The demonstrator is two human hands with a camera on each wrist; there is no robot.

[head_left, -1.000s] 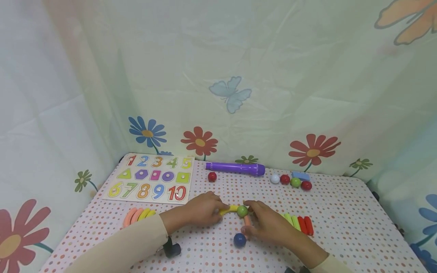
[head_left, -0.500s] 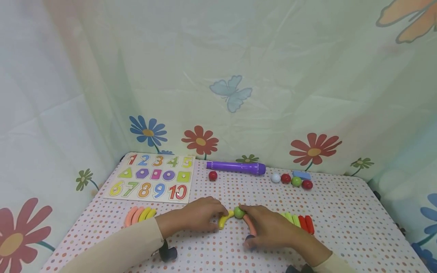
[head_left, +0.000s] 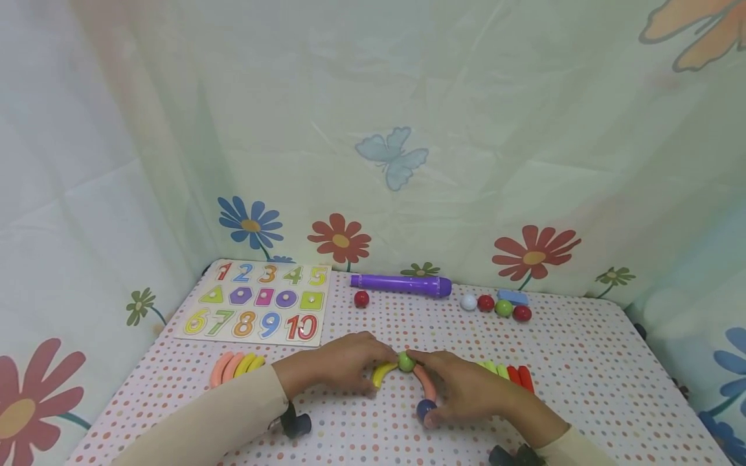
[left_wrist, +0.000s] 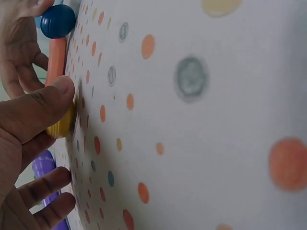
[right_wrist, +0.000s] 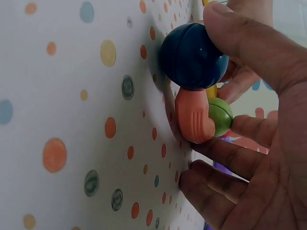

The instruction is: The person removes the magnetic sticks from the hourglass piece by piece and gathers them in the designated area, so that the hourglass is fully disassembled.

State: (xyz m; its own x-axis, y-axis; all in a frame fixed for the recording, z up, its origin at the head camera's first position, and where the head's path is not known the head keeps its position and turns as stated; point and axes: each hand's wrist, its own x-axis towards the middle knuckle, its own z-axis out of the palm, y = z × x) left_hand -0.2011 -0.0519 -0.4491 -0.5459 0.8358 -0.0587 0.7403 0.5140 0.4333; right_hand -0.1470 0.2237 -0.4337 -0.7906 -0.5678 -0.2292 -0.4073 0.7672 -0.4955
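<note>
A green ball joins a curved yellow stick to a curved orange stick, making an arch on the table. A blue ball sits at the orange stick's near end. My left hand pinches the yellow stick, its thumb lying over it in the left wrist view. From the other side my right hand grips the orange part: its thumb presses the blue ball, with fingertips at the orange stick and the green ball.
A number puzzle board lies at the back left. Behind the arch are a purple toy microphone and a red ball. Several balls and a blue block sit back right. Curved sticks lie left, straight sticks right.
The blue ball was apart from the orange stick and now sits at its end. The green ball and orange stick have shifted slightly left, with the right hand now around both balls.
</note>
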